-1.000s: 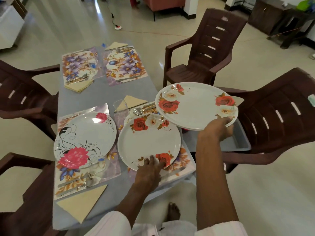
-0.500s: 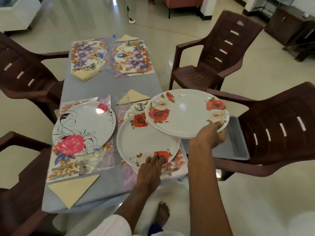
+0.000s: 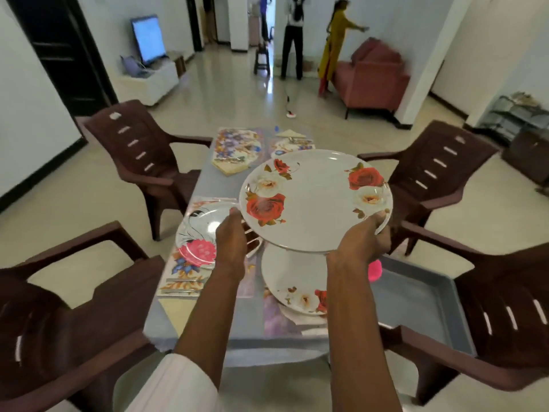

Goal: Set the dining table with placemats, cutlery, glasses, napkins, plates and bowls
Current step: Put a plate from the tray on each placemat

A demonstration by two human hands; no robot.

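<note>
I hold a white plate with red roses above the table, tilted a little toward me. My left hand grips its left rim and my right hand grips its near right rim. Under it a second rose plate lies on the near right placemat. A plate with a pink flower lies on the near left placemat. Two flowered placemats with folded napkins lie at the far end of the grey table.
Brown plastic chairs stand around the table, among them the far left chair and the far right chair. A grey tray sits on the near right chair. Two persons stand far back by a red sofa.
My left hand left the plate on the table and took hold of the raised plate's left rim. The raised plate moved left and up, over the table's middle. My view lifted toward the room.
</note>
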